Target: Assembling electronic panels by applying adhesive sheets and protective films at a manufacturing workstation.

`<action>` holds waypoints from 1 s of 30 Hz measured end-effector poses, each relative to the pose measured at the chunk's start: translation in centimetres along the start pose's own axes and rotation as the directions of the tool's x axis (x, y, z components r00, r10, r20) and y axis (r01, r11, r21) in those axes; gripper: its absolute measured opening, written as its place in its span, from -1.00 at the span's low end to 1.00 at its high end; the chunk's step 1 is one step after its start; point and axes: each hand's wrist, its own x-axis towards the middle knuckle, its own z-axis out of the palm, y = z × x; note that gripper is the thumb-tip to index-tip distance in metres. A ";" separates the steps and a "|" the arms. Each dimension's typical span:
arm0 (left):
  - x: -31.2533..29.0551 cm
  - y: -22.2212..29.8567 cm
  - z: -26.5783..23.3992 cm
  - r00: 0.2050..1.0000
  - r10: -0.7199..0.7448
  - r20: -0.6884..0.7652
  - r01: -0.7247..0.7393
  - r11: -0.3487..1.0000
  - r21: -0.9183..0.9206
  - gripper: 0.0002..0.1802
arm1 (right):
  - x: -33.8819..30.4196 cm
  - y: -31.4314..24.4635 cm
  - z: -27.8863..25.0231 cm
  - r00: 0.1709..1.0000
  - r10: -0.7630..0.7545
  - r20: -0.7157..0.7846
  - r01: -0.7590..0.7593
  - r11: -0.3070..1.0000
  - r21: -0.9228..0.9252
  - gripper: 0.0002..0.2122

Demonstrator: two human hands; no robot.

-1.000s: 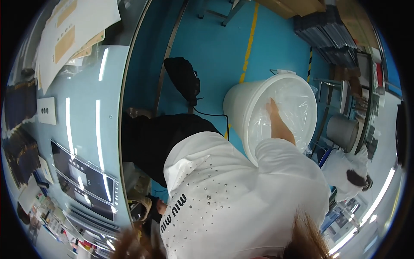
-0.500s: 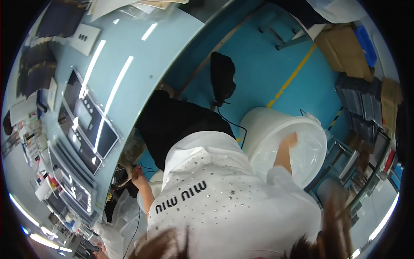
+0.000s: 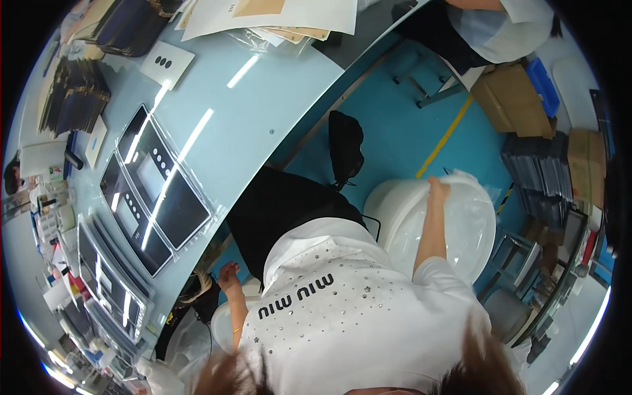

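On my right stands a large white bucket [image 3: 394, 214], tilted in view, with clear plastic film [image 3: 461, 227] across its mouth. My right hand [image 3: 437, 191] is at the bucket's far rim, its fingers closed over the edge. To my left, below the table edge, my left hand [image 3: 230, 275] is raised with its fingers loosely bent and apart, and I see nothing in it. Beside it are a tan strip [image 3: 204, 284] and a black bag-like thing. A pale rounded container [image 3: 227, 317] shows partly under my left forearm.
On the glossy table [image 3: 263, 108] lie dark glass panels [image 3: 155, 181], a stack of curved panels [image 3: 112, 283] and paper sheets [image 3: 276, 20]. A black bag [image 3: 345, 146] rests on the blue floor. Cardboard boxes [image 3: 513, 99] and stacked dark sheets [image 3: 540, 168] stand far right. Another person sits beyond.
My right hand has moved from the bucket's mouth to its far rim. My left hand has come away from the tan strip. The view has shifted, bringing more of the table in.
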 end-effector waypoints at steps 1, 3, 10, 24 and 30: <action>0.5 0.0 0.0 1.000 0.020 0.002 -0.020 0.999 -0.025 -0.84 | -0.8 -1.8 1.5 0.999 -0.038 0.012 0.038 0.999 -0.017 -0.83; 1.0 0.0 0.3 0.999 0.039 0.008 -0.038 0.998 -0.056 -0.83 | -2.3 -5.4 3.7 0.978 -0.195 0.081 0.201 0.977 -0.073 -0.79; 0.0 1.4 0.9 0.999 -0.023 0.025 0.025 0.994 -0.103 -0.82 | -0.4 -12.2 15.2 0.921 -0.339 0.191 0.356 0.933 -0.059 -0.49; -11.0 24.8 0.8 0.435 0.900 0.009 -0.864 0.415 0.285 -0.78 | -23.4 -35.9 5.6 -0.038 -0.327 0.944 0.514 0.804 0.299 -0.84; -1.8 30.4 1.7 0.423 0.834 0.353 -0.816 0.182 0.549 -0.38 | -38.8 -46.3 15.7 -0.453 -0.626 0.635 0.686 0.210 0.696 -0.76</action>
